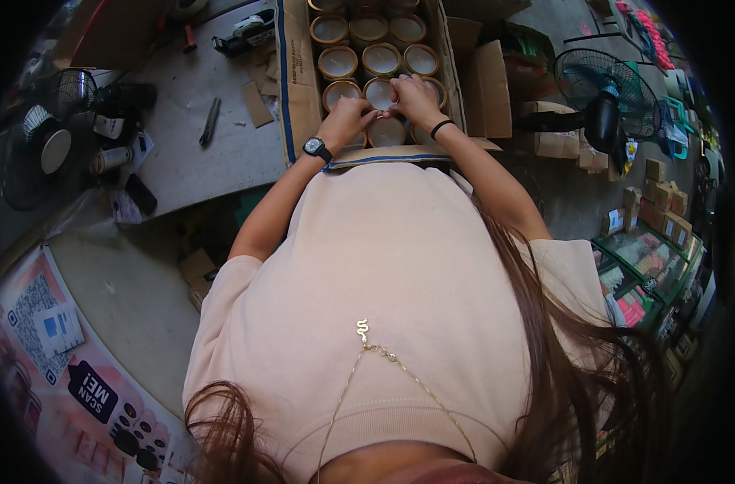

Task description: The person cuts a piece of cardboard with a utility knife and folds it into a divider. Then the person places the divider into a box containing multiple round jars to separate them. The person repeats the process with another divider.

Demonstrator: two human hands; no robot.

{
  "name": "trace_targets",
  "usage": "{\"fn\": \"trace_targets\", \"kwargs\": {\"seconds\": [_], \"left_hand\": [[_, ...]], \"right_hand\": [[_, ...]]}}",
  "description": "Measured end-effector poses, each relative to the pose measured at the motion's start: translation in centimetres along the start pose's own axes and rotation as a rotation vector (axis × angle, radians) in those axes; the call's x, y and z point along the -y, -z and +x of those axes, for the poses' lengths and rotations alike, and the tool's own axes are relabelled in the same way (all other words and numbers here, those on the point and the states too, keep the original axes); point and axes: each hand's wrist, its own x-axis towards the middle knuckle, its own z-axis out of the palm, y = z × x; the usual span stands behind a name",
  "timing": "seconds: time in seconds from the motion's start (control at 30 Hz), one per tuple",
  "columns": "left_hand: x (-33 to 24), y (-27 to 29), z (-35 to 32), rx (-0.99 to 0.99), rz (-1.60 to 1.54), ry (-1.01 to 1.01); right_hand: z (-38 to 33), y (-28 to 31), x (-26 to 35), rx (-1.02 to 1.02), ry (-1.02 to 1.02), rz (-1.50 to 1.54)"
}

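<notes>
An open cardboard box in front of me holds rows of round candles with gold rims and white wax. My left hand, with a watch on its wrist, reaches over the near rows. Close beside it is my right hand, a black band on its wrist. The fingertips of both are pinched together above a near candle. Whatever sits between them is too small to make out. My hands partly cover the candles beneath.
Left of the box, a utility knife and cardboard scraps lie on the grey table. A black tape dispenser is farther back. To the right stand a black fan and a box flap. Small cartons are stacked beyond.
</notes>
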Motion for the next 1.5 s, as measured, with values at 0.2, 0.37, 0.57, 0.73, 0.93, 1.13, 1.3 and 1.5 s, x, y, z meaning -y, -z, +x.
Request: {"fn": "trace_targets", "kwargs": {"seconds": [0.2,0.37,0.57,0.73,0.93,1.13,1.3,1.5], "left_hand": [[-3.0,3.3,-0.9,-0.2,-0.197,0.175],[-7.8,11.1,-5.0,-0.372,0.024,0.121],[8.4,13.9,-4.1,-1.062,0.261,0.49],[23.9,4.3,-4.0,-0.588,0.515,0.938],[24.7,2.7,-2.4,-0.583,0.287,1.174],[17.7,11.1,-3.4,-0.628,-0.71,0.633],[-1.5,14.4,-2.0,-0.023,-0.9,0.22],[-2.7,13.4,-1.3,0.028,-0.995,0.204]], "right_hand": [[-0.8,1.5,0.6,-0.11,0.006,0.097],[-2.2,4.8,1.8,-0.058,-0.17,0.608],[-2.5,8.2,3.9,-0.152,-0.174,0.637],[-1.2,7.4,5.7,-0.201,-0.072,0.622],[-2.2,8.2,5.5,-0.221,-0.145,0.684],[-2.8,11.8,4.2,-0.323,-0.082,1.02],[0.3,13.9,7.7,-0.302,0.154,0.955],[4.7,13.2,5.9,0.093,0.294,1.118]]}}
